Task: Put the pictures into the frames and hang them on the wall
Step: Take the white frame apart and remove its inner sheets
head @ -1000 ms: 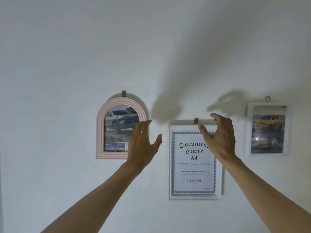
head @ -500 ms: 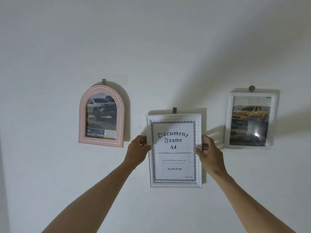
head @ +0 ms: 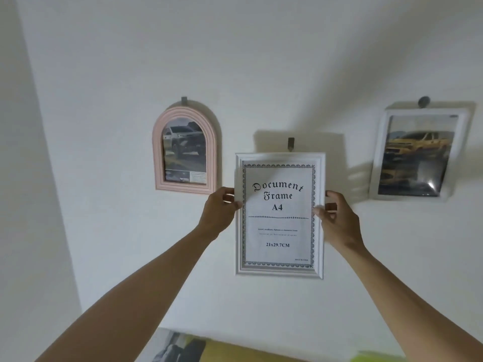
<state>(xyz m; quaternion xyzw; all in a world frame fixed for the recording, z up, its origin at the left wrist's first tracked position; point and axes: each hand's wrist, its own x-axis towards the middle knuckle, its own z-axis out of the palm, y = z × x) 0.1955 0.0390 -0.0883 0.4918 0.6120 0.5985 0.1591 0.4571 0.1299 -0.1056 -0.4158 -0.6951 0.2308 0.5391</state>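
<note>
A white A4 document frame with its printed "Document Frame" insert is held in front of the wall, its top edge just below a dark wall hook. My left hand grips its left edge and my right hand grips its right edge. To the left a pink arched frame with a car picture hangs on its hook. At the right a white rectangular frame with a yellow car picture hangs from a round peg.
A loose picture lies on a yellow surface at the bottom edge, below the wall. A wall corner runs down the left side. Something bright green shows at the bottom right.
My hands dropped from beside the frame's top to its side edges and closed on it. The frame's top now sits below the hook, and the view has tilted down.
</note>
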